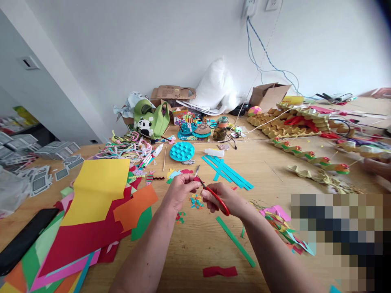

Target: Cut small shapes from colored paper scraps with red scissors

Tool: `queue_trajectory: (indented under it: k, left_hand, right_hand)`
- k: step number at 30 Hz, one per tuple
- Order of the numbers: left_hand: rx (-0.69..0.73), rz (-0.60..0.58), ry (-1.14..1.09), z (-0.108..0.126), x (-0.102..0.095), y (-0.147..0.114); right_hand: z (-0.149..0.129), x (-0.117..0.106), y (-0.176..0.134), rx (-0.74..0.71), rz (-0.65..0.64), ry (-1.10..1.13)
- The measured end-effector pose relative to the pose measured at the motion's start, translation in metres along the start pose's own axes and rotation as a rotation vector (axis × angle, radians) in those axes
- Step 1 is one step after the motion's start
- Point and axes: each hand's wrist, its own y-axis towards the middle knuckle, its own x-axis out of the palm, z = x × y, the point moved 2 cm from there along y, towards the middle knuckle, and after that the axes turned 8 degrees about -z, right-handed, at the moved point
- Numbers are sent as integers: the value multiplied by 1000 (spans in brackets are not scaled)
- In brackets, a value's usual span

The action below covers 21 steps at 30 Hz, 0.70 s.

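Note:
My right hand (224, 196) grips a pair of scissors (218, 198) with red handles, its blades pointing up and away from me. Close to the blades, my left hand (181, 190) is closed in a pinch; whatever lies between its fingertips is too small to make out. Just below the hands is a small heap of blue and orange paper bits (196, 202), and red and green bits (181, 217) lie nearer my left forearm. A green paper strip (235, 241) and a short red strip (220, 271) rest on the table in front of me.
Coloured paper sheets (97, 187) and a black phone (26, 236) cover the left side. Ahead are a blue scalloped disc (182, 151), blue strips (229, 173), a glue bottle (214, 152) and a green panda bag (152, 120). Another person's hand (378, 167) is at the right.

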Motion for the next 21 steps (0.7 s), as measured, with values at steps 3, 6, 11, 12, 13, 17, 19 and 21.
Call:
queue_trajectory:
  k: [3, 6, 11, 12, 13, 17, 19, 21]
  left_hand:
    - [-2, -3, -11, 1, 1, 0]
    - [-9, -1, -24, 1, 1, 0]
    - [-17, -6, -34, 0, 1, 0]
    - [-18, -5, -38, 0, 1, 0]
    - [-21, -3, -43, 0, 1, 0]
    - [-32, -9, -58, 0, 1, 0]
    - [-33, 0, -65, -1, 0, 0]
    - [-32, 18, -67, -2, -2, 1]
  right_hand:
    - [0, 0, 0, -4, -2, -1]
    - [-1, 1, -1, -5, 1, 5]
    - [-2, 1, 0, -6, 10, 1]
    - [-2, 1, 0, -5, 14, -3]
    - [-2, 1, 0, -6, 16, -6]
    - [-2, 1, 0, -3, 18, -9]
    - [-3, 1, 0, 4, 20, -1]
    - [-3, 1, 0, 10, 23, 9]
